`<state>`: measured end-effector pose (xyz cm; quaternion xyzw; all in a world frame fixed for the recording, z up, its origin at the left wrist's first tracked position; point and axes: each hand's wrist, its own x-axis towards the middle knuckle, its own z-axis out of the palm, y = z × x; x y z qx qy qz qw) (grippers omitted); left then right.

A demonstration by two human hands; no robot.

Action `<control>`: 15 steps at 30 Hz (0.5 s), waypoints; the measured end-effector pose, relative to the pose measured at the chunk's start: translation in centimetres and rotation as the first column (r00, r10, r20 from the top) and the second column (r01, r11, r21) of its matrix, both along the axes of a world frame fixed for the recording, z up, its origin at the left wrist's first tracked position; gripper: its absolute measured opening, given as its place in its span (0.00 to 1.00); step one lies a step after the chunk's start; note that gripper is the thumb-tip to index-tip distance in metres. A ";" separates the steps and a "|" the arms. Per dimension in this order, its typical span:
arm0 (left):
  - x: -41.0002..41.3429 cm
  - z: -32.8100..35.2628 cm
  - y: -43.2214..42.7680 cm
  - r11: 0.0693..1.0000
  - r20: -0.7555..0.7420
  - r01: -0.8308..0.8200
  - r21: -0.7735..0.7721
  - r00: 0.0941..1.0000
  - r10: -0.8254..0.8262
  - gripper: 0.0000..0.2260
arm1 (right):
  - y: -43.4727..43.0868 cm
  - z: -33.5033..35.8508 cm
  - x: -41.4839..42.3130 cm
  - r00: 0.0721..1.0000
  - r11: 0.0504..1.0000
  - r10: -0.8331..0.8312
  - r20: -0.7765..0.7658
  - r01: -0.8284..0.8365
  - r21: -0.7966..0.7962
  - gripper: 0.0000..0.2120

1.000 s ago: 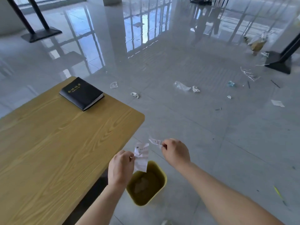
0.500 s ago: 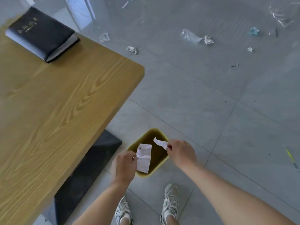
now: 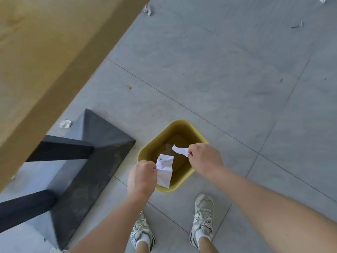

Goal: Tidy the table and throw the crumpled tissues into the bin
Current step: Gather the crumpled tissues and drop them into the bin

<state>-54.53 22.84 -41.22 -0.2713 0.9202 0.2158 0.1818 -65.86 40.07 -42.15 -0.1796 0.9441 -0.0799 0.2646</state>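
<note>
1 yellow bin (image 3: pixel 157 140) on the grey floor, 2 hands above its mouth, left hand (image 3: pixel 142 177) pinching 1 larger creased paper sheet (image 3: pixel 165 170) over the near rim, right hand (image 3: pixel 205 158) pinching 1 small paper strip (image 3: pixel 180 149), 1 crumpled tissue (image 3: pixel 65 123) beside the black table base (image 3: pixel 94 143), 2 sneakers (image 3: pixel 203 214) below

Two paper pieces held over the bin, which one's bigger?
The paper piece in the left hand: a broad sheet hanging over the bin. The right hand pinches only a narrow strip.
</note>
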 end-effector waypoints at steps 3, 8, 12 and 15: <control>-0.4 -2.9 0.3 0.999 0.019 0.044 -0.012 0.999 -0.044 0.06 | -0.3 -3.2 0.1 0.998 0.998 0.057 0.003 -0.057 0.015 0.07; -1.0 -6.9 1.0 0.993 0.054 0.121 -0.005 0.991 -0.121 0.06 | -0.1 -7.2 0.0 0.997 0.996 0.074 0.015 -0.075 0.040 0.06; -1.1 -9.2 1.4 0.987 0.084 0.160 -0.006 0.984 -0.159 0.09 | -0.2 -9.3 -0.5 0.997 0.996 0.082 -0.015 -0.081 0.030 0.06; -1.0 -9.8 1.2 0.984 0.076 0.176 -0.007 0.982 -0.175 0.10 | -0.3 -9.9 -0.5 0.993 0.994 0.111 -0.033 -0.111 0.019 0.05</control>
